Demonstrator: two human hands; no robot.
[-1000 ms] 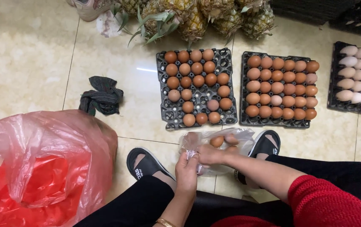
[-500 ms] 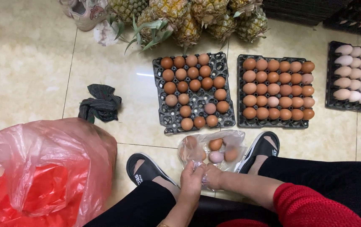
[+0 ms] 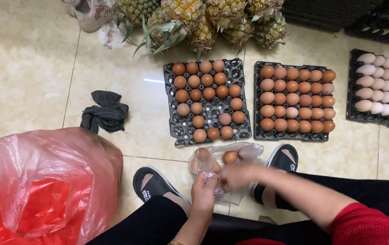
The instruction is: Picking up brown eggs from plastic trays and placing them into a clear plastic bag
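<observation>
Both hands meet low between the sandalled feet: the left hand (image 3: 205, 193) pinches the clear plastic bag (image 3: 224, 165) of brown eggs while the blurred right hand (image 3: 236, 176) grips its mouth, near the half-emptied egg tray (image 3: 207, 102) on the floor.

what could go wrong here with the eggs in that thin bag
The clear plastic bag looks thin, and its eggs touch each other, so they could crack if squeezed by the left hand or right hand. The bag hangs low over the tiled floor; a slip might break them. The half-filled egg tray sits close to the feet.
</observation>
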